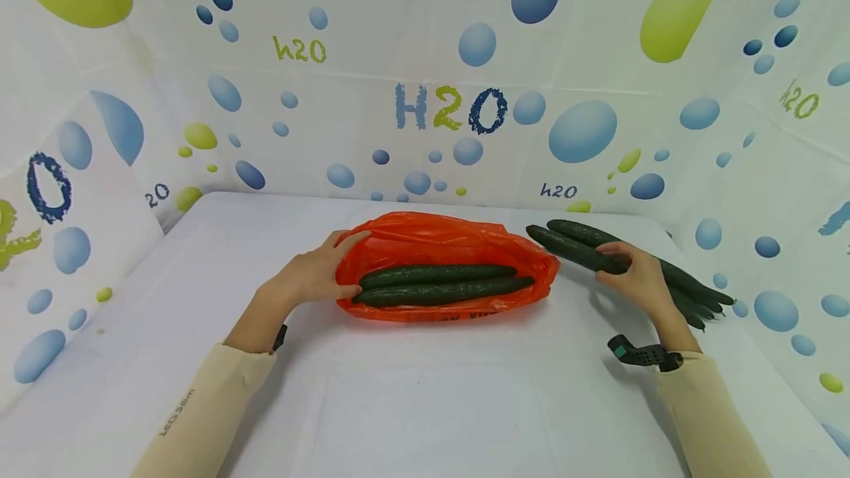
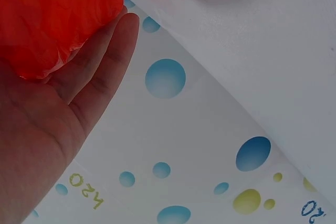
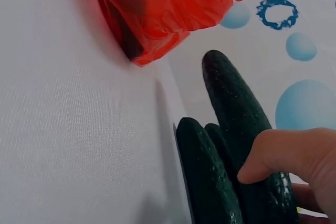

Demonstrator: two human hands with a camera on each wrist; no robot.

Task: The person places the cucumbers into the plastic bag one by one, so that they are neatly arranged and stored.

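"Head view: what does each hand have?"

"The right hand [image 1: 636, 273] curls thumb and fingers round a dark cucumber [image 1: 564, 246] on the right. The left hand [image 1: 315, 271] is spread, straight fingers against the left end of a red bag [image 1: 451, 231]; whether its thumb pinches plastic, I can't tell."

"How should that cucumber handle?"

"Firm, stiff and fairly weighty, I'd judge, with skin that could slip. Grip around the middle so neither end dips. The bag looks thin and limp; support its rim."

"And farther out?"

"A pair of cucumbers [image 1: 438, 282] lies inside the bag; other cucumbers [image 1: 690, 284] lie just beside the held one, right on the white table [image 1: 465, 404]."
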